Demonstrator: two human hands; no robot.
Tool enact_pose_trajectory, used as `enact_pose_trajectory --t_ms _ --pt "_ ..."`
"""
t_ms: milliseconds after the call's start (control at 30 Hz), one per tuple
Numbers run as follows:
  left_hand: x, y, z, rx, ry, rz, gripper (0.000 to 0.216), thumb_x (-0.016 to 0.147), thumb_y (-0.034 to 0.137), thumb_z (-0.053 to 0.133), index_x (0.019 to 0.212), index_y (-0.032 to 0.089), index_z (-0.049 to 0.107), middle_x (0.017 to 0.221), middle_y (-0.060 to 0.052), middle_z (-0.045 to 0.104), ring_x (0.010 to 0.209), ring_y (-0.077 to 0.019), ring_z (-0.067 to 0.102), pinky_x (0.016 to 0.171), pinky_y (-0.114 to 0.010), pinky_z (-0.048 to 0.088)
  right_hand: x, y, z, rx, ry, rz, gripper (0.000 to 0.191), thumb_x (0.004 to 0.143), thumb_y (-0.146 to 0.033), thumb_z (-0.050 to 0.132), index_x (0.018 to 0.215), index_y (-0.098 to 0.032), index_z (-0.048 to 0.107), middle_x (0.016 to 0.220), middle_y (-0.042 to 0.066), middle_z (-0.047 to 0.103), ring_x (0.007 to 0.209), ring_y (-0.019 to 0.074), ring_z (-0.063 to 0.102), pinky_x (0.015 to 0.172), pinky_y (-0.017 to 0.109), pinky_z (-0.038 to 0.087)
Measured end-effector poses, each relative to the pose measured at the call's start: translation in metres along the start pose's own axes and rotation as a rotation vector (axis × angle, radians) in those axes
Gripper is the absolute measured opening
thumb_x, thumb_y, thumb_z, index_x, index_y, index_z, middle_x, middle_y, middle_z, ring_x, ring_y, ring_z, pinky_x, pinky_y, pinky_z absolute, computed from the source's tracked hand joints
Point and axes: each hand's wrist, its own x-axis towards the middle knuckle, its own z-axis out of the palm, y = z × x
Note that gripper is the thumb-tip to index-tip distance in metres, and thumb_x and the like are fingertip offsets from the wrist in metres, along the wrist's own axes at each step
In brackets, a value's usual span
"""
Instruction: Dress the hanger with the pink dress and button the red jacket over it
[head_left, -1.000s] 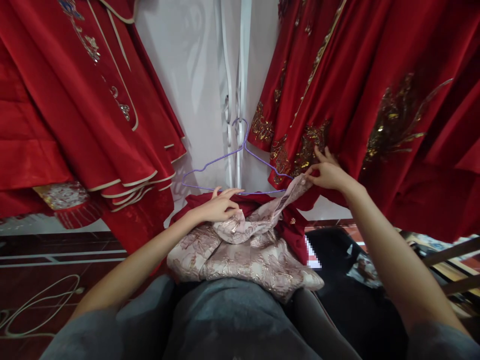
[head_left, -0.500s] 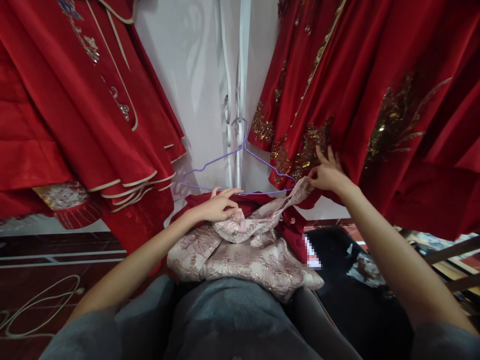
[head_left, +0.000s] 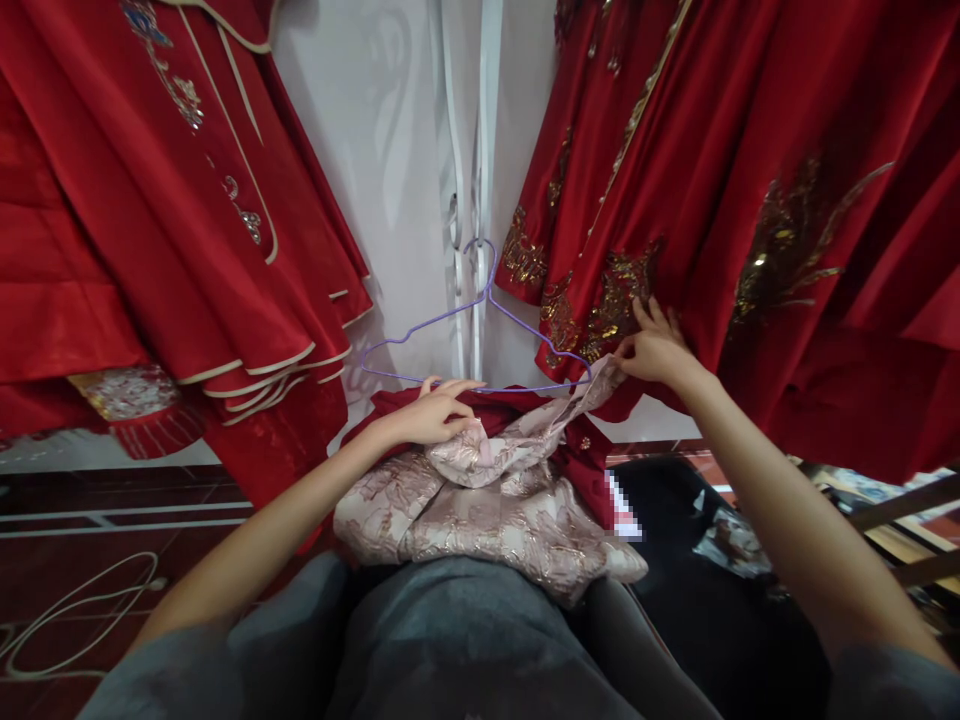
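Note:
A pale pink brocade garment [head_left: 495, 525] with a shiny floral pattern lies across my lap. My left hand [head_left: 442, 412] pinches a folded edge of it between thumb and forefinger, the other fingers stretched forward. Off to the right, my right hand [head_left: 654, 345] pinches the far end of the same raised strip, its remaining fingers spread near the gold embroidery of a hanging dress. Between the hands the strip runs slanting upward to the right. Dark red cloth [head_left: 510, 405] lies beneath the brocade. Just beyond it is a purple wire hanger [head_left: 489, 290], its lower bar close to my left fingertips.
Red dresses with pale piping [head_left: 247, 300] hang at the left, and red gowns with gold embroidery [head_left: 705, 200] at the right. White cabinet doors [head_left: 360, 150] stand behind. A black seat [head_left: 697, 600] carries a clear plastic packet [head_left: 735, 542]. A white cable [head_left: 82, 610] lies on the floor.
Almost nothing differs. Both hands keep their pinch on the brocade in the same places, and the view has shifted very slightly.

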Motion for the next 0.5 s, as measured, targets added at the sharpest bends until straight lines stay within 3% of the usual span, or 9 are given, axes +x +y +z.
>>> enact_pose_trajectory --t_ms 167,267,367,500 --pt "0.004 0.006 0.000 -0.019 -0.017 -0.005 0.032 0.094 0.040 0.044 0.088 0.026 0.072 0.151 -0.002 0.038 0.137 -0.0286 0.035 0.112 -0.057 0.011 0.006 -0.016 -0.016 0.212 -0.004 -0.002 0.011 0.070 -0.029 0.068 0.072 -0.020 0.074 0.152 0.005 0.037 0.139 0.0396 0.030 0.111 0.061 0.023" --pt "0.008 0.014 -0.001 -0.037 -0.016 0.005 0.034 0.095 0.042 0.043 0.090 0.026 0.072 0.152 -0.003 0.037 0.138 -0.0277 0.035 0.112 -0.055 0.014 0.011 -0.040 -0.021 0.330 0.078 -0.073 0.009 0.071 -0.027 0.065 0.074 -0.021 0.071 0.139 0.008 0.051 0.128 0.0355 0.046 0.107 0.056 0.032" --pt "0.010 0.020 0.000 -0.053 0.003 0.014 0.036 0.095 0.044 0.042 0.087 0.026 0.072 0.152 -0.002 0.037 0.138 -0.0268 0.035 0.111 -0.054 0.016 0.015 -0.066 -0.014 0.461 0.148 -0.117 0.007 0.074 -0.027 0.061 0.077 -0.020 0.064 0.112 0.010 0.066 0.108 0.0295 0.059 0.095 0.047 0.044" --pt "0.008 0.018 0.003 -0.048 0.036 -0.006 0.034 0.095 0.043 0.042 0.091 0.026 0.072 0.150 -0.002 0.040 0.136 -0.0268 0.036 0.112 -0.054 0.017 0.017 -0.085 0.011 0.628 0.000 -0.097 0.017 0.081 -0.030 0.055 0.096 -0.022 0.052 0.083 0.004 0.065 0.073 0.0207 0.062 0.073 0.036 0.049"
